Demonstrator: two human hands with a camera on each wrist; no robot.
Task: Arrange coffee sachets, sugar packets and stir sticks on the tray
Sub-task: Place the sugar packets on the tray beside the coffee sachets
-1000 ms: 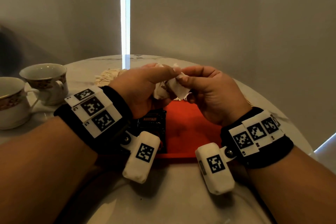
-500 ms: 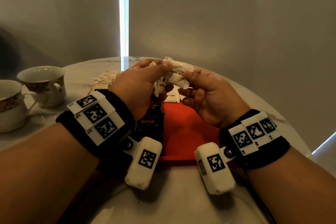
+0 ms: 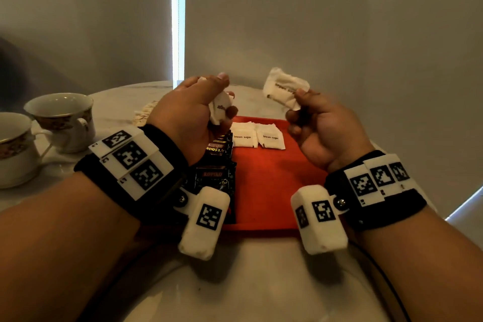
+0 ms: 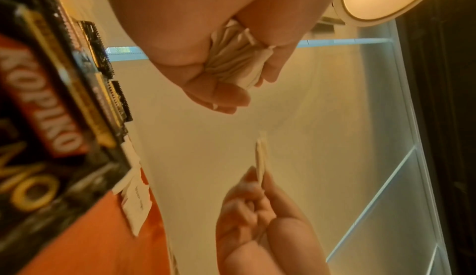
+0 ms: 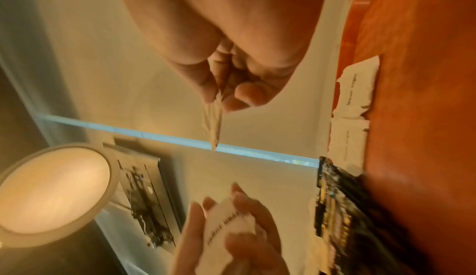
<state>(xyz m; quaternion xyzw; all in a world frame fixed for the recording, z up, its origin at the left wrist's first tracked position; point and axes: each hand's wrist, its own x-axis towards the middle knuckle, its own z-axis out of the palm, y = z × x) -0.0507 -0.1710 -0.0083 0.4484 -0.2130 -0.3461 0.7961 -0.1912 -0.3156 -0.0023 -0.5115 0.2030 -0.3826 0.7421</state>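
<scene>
**Two sugar packets down, more in hand**

Two brown-sugar packets (image 3: 257, 136) lie side by side at the far edge of the red tray (image 3: 271, 191), centre of the head view, just right of a stack of black coffee sachets (image 3: 217, 165) along the tray's left side. The left hand (image 3: 188, 117) clutches a small bunch of packets (image 3: 218, 110) above the sachets; the right hand (image 3: 321, 128) pinches a single packet (image 3: 283, 89) in the air, upper right of centre. Judging from this, sachets are placed, sugar is partway, and what may be stir sticks (image 3: 142, 115) wait on the table behind the left wrist.
</scene>
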